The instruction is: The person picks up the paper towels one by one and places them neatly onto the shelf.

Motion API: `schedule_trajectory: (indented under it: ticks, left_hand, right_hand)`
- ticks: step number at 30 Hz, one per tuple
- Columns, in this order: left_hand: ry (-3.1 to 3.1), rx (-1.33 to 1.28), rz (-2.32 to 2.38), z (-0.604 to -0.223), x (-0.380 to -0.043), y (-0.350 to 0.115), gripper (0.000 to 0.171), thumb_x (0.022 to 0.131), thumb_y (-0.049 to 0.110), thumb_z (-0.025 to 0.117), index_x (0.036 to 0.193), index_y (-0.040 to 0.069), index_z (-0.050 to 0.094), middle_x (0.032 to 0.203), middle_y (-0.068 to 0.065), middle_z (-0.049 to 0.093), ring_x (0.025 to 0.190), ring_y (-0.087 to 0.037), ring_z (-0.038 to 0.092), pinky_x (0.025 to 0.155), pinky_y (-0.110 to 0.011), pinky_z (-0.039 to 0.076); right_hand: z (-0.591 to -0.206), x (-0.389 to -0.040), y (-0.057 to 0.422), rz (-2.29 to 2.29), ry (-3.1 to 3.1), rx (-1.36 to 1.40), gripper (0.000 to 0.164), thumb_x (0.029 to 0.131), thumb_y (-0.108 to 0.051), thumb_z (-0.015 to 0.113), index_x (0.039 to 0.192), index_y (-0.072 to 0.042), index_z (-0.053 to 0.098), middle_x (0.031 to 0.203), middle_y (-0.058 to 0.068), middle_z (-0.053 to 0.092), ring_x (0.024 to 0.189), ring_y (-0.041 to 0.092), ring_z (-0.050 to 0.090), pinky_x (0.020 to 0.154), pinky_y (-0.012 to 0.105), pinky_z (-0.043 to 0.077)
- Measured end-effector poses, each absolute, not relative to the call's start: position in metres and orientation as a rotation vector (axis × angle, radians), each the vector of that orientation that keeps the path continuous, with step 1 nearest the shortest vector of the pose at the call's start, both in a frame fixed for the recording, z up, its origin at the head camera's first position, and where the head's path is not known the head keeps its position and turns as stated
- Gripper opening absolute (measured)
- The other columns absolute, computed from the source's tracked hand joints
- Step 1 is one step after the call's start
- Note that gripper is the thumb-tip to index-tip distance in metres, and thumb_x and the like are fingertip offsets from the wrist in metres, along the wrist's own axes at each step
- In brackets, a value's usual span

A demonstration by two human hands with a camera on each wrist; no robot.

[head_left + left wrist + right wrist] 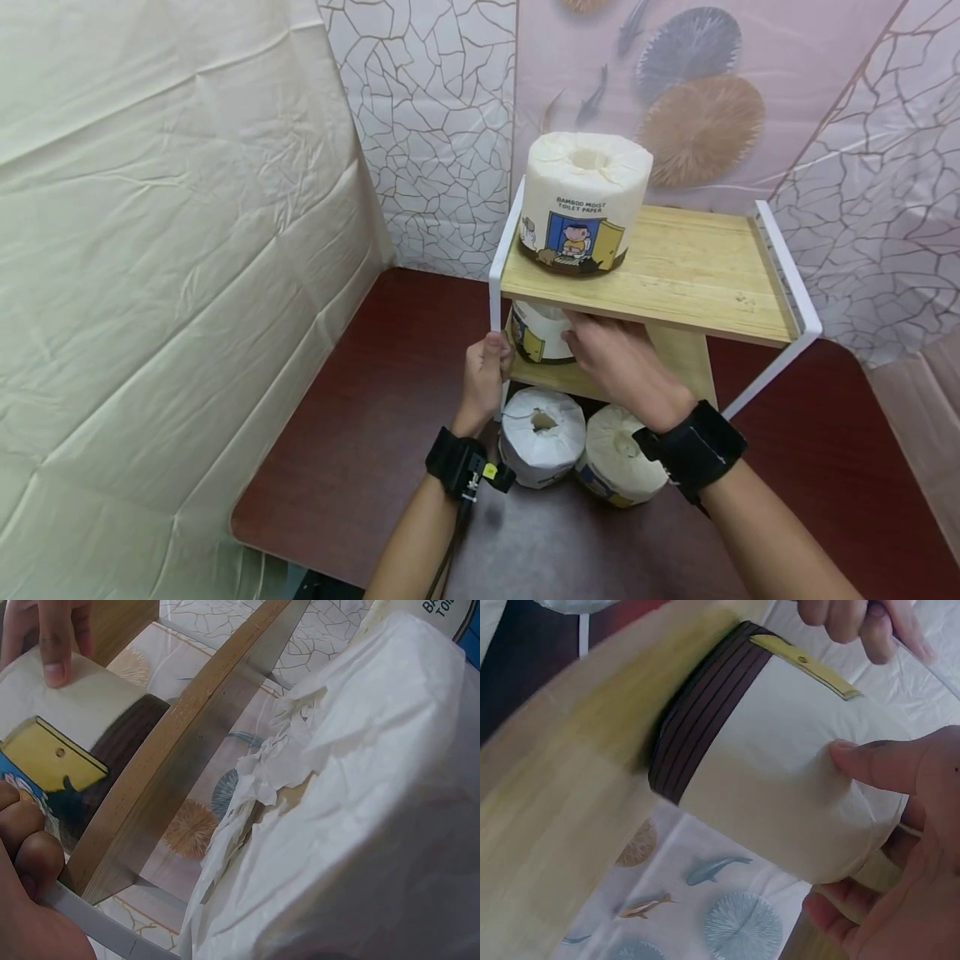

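Note:
On the lower wooden board (690, 367) of a two-tier shelf sits a wrapped toilet roll (780, 765), upright with its brown-printed base on the board. My right hand (626, 362) reaches in under the upper board and grips this roll, thumb on its side and fingers curled over its top edge in the right wrist view. Beside it, my left hand (483, 375) holds the shelf's white metal side frame (496, 308), its fingers wrapped round the bar. Another toilet roll (581, 208) stands at the left of the upper board (712, 275).
Below the shelf's front, two more wrapped rolls stand on the dark red table: a white one (543, 446) on the left and a cream one (622, 467) under my right wrist. A pale cloth wall (187, 250) hangs at left; patterned sheets (442, 125) hang behind.

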State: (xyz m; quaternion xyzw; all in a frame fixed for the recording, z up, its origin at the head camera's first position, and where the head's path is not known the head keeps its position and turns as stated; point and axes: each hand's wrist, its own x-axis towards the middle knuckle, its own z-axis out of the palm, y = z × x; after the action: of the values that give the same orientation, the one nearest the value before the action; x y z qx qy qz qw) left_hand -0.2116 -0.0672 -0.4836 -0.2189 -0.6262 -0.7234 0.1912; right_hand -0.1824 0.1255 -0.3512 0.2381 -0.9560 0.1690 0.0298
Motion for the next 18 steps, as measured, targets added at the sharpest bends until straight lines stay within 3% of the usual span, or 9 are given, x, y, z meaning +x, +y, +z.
schedule_trajectory:
  ticks: [3,5,7,10,14,16,17,18]
  left_hand:
    - [-1.762,-0.611,-2.027,-0.484,-0.212,-0.066,0.073,0.108,0.067,0.031,0.071,0.005,0.039,0.055,0.005,0.031,0.045,-0.011,0.028,0.046,-0.026,0.024]
    - [-1.757,-0.613,-2.029,-0.484,-0.212,-0.066,0.073,0.108,0.066,0.032,0.071,0.004,0.039,0.056,0.004,0.032,0.046,-0.01,0.028,0.046,-0.026,0.024]
    - [-1.759,-0.615,-2.026,-0.484,-0.212,-0.066,0.073,0.108,0.066,0.031,0.071,0.004,0.039,0.056,0.004,0.032,0.045,-0.01,0.028,0.045,-0.026,0.024]
    - [-1.761,-0.62,-2.022,-0.485,-0.212,-0.065,0.073,0.109,0.066,0.03,0.07,0.004,0.038,0.056,0.004,0.032,0.045,-0.01,0.029,0.045,-0.026,0.024]
    - [-1.747,-0.624,-2.024,-0.486,-0.213,-0.065,0.073,0.109,0.065,0.031,0.07,0.004,0.038,0.056,0.004,0.032,0.045,-0.011,0.029,0.045,-0.026,0.024]
    - [-1.736,-0.624,-2.025,-0.486,-0.213,-0.066,0.073,0.109,0.065,0.032,0.069,0.004,0.038,0.056,0.004,0.032,0.045,-0.01,0.028,0.045,-0.026,0.024]
    - [-1.734,-0.623,-2.025,-0.486,-0.213,-0.066,0.073,0.108,0.065,0.032,0.069,0.004,0.038,0.055,0.005,0.032,0.045,-0.01,0.028,0.045,-0.026,0.023]
    - [-1.735,-0.621,-2.026,-0.486,-0.213,-0.066,0.072,0.108,0.065,0.032,0.069,0.005,0.038,0.055,0.005,0.032,0.045,-0.01,0.028,0.045,-0.026,0.023]
  right_hand:
    - [-0.355,-0.185,0.128,0.439,-2.855,0.795,0.049,0.11,-0.011,0.055,0.157,-0.005,0.042,0.094,0.01,0.059,0.065,0.017,0.049,0.057,0.034,0.043]
    - [-0.357,-0.186,0.129,0.402,-2.795,0.823,0.056,0.108,-0.012,0.058,0.16,-0.004,0.039,0.123,0.02,0.062,0.087,0.026,0.062,0.073,0.041,0.053]
    - [-0.359,-0.188,0.132,0.388,-2.757,0.847,0.064,0.107,-0.014,0.061,0.164,-0.007,0.033,0.153,0.026,0.046,0.117,0.035,0.061,0.094,0.049,0.054]
    - [-0.359,-0.19,0.137,0.473,-2.774,0.902,0.078,0.106,-0.017,0.063,0.169,-0.013,0.018,0.163,0.03,0.034,0.121,0.037,0.063,0.1,0.053,0.053]
    - [-0.355,-0.195,0.145,0.673,-2.882,0.971,0.085,0.11,-0.026,0.06,0.171,-0.023,0.0,0.17,0.026,0.023,0.131,0.031,0.059,0.11,0.049,0.048]
    - [-0.354,-0.196,0.15,0.739,-2.941,0.991,0.085,0.111,-0.027,0.056,0.17,-0.027,-0.006,0.176,0.017,0.0,0.154,0.03,0.034,0.124,0.046,0.031]
    - [-0.353,-0.196,0.153,0.494,-2.971,1.031,0.077,0.114,-0.024,0.047,0.17,-0.02,-0.007,0.176,0.019,0.003,0.16,0.029,0.018,0.128,0.044,0.02]
    - [-0.353,-0.197,0.156,0.32,-2.941,1.068,0.076,0.114,-0.02,0.045,0.169,-0.015,-0.006,0.175,0.02,0.004,0.159,0.029,0.021,0.128,0.043,0.022]
